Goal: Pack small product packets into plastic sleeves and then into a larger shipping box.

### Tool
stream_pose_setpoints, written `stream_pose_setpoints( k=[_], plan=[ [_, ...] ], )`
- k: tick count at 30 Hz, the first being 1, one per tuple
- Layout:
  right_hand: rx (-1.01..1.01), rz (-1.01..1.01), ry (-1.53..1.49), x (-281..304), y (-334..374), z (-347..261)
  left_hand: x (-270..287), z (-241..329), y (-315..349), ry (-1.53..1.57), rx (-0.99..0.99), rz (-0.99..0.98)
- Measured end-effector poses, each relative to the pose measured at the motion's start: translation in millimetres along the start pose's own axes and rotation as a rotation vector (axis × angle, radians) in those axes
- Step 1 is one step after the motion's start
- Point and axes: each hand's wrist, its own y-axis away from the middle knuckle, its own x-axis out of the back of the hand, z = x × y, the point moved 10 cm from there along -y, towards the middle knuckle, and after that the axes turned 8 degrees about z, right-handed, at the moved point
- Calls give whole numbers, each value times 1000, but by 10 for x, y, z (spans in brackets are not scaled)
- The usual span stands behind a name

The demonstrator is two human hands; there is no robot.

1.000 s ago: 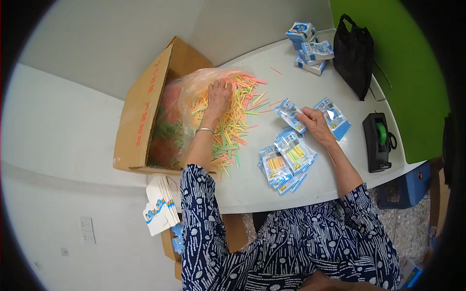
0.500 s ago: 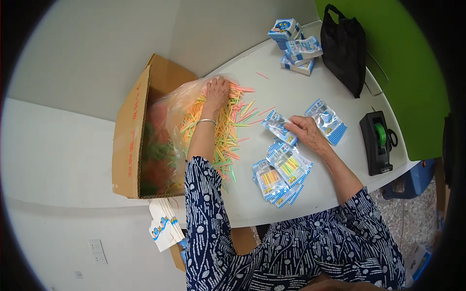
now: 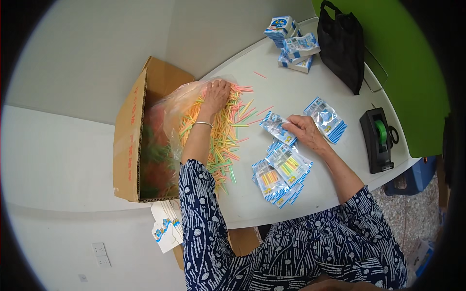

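Observation:
My left hand [image 3: 215, 99] rests on a loose heap of short straws [image 3: 224, 141] in yellow, orange, pink and green. Its fingers curl down among the straws, tips hidden. The heap spills from a clear plastic bag [image 3: 171, 114]. Between the thumb and fingers of my right hand [image 3: 307, 134] is a clear packet with blue-and-white print [image 3: 275, 127]. Just below it lies a stack of similar packets [image 3: 289, 164]; the top ones hold straws. Right of my right hand, another flat packet [image 3: 326, 119] lies on the table.
An open cardboard box [image 3: 130, 140] lies on its side at the left. Small blue-and-white boxes [image 3: 295, 63] and a black bag [image 3: 341, 51] stand at the back. A black tape dispenser [image 3: 376, 140] sits near the table's right edge, scissors [image 3: 394, 136] beside it.
My left forearm has shifted slightly left, while the hand stays on the straws. My right hand keeps holding the packet in nearly the same place. The whole view has shifted slightly.

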Motion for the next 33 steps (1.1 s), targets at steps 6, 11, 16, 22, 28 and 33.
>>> stream_pose_setpoints(
  k=[6,11,16,22,28,33],
  plan=[
    [2,16,-1,18,1,25,-23,117,-15,-75,50,-1],
    [-1,11,-15,-5,9,43,154,145,95,-7,81,108],
    [18,5,16,16,5,28,326,94,269,181,248,146],
    [-11,10,-18,25,24,-20,427,-290,851,876,978,328],
    [19,82,-150,35,3,-61,271,60,1242,1971,1369,508],
    [-111,68,-521,-299,-80,-232,443,395,1220,2350,1254,630]
  ],
)
